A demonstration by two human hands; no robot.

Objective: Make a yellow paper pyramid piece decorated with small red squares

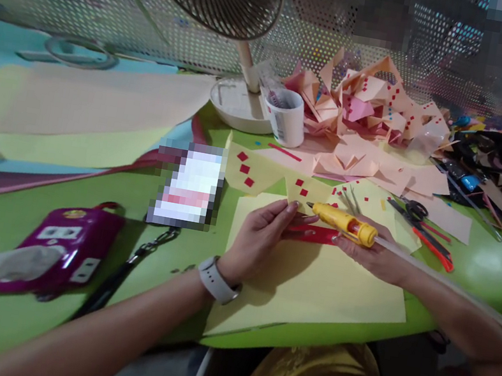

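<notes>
My right hand (366,250) is closed around a yellow hot glue gun (340,220), its nozzle pointing left toward my left hand. A long whitish glue stick (448,284) trails from the gun's back end. What looks like metal tweezers (352,199) sticks up beside the gun; I cannot tell whether the same hand holds it. My left hand (268,227) pinches the lower edge of a folded pale yellow paper (248,173) with small red squares (244,169) on it. A red paper strip (313,234) lies under both hands, on a large pale yellow sheet (311,289).
A phone (190,187) and a purple power socket box (71,240) lie at left. Behind stand a fan (240,108), a white cup (287,120) and a heap of folded pink paper (358,103). At right lie black scissors (416,211) and an orange-red cutter (432,247).
</notes>
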